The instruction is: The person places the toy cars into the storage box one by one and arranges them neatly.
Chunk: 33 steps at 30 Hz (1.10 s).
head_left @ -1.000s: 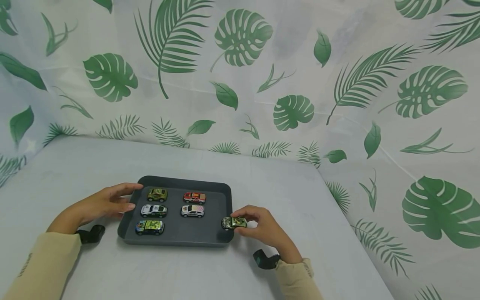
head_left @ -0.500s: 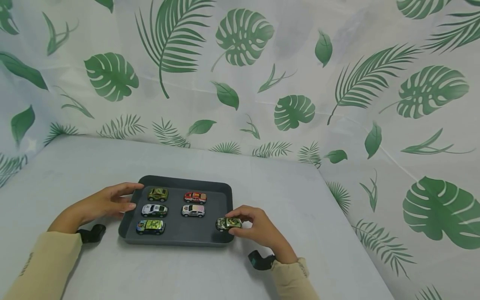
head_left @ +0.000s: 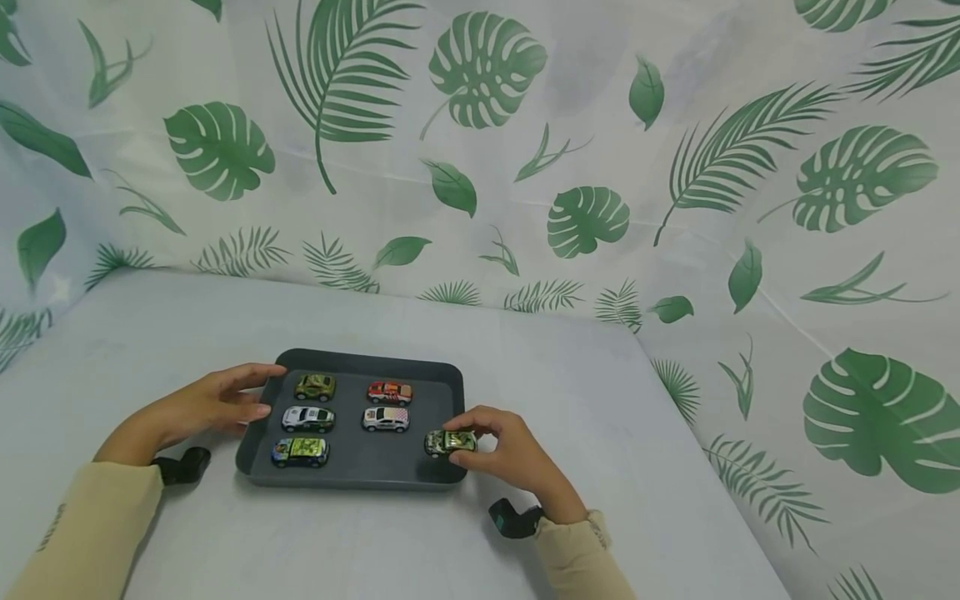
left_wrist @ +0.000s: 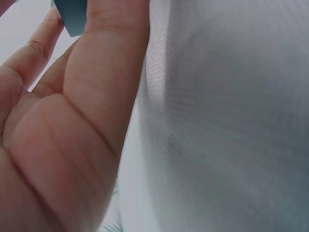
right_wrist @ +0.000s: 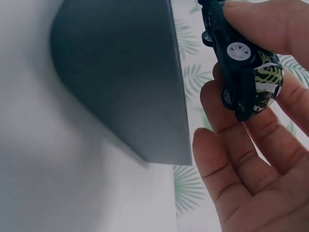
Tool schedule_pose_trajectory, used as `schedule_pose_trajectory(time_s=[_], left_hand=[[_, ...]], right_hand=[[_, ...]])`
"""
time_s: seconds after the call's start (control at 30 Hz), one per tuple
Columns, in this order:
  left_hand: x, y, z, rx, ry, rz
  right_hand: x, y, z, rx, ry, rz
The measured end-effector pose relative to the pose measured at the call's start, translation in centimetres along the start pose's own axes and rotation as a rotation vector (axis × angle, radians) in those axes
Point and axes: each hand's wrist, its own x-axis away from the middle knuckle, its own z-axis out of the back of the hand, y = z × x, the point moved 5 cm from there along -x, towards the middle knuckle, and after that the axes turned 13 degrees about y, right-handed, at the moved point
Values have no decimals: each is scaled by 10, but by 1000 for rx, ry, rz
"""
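Note:
My left hand (head_left: 213, 406) rests at the left rim of a dark grey tray (head_left: 367, 477), its index finger and thumb reaching over the edge. In the left wrist view a corner of the tray (left_wrist: 72, 17) shows beside the thumb. Between thumb and fingers, my right hand (head_left: 506, 447) pinches a camouflage toy car (head_left: 448, 443) over the tray's right part. The right wrist view shows the toy car's dark underside and white wheel, raised above the tray wall (right_wrist: 130, 87).
In the tray's left column stand an olive toy car (head_left: 315, 387), a white and green one (head_left: 307, 418) and a lime-topped one (head_left: 300, 452). A red toy car (head_left: 389, 392) and a white and pink one (head_left: 386, 419) stand mid-tray. A leaf-print curtain (head_left: 517, 150) backs the white table (head_left: 555, 367).
The right hand has moved left with the camouflage toy car, from the tray's right rim to over its inner floor. The left hand stays at the rim.

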Motion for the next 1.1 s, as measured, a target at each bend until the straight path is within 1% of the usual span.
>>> schedule_pose_trajectory(time_s=[0.27,0.5,0.8,1.1], left_hand=[[-1,1,1,9,3,22],[0,0,1,-6,-2,15],[0,3,1,-9,-1,21],[1,1,2,-24,6,21]], right_hand=[[-6,-6,-7,-34,-10,26],[-11,-11,-16,-43,-18,17],[-15,-15,-28,-32,2,11],[-18,-17,-42,-21,-18,-19]])
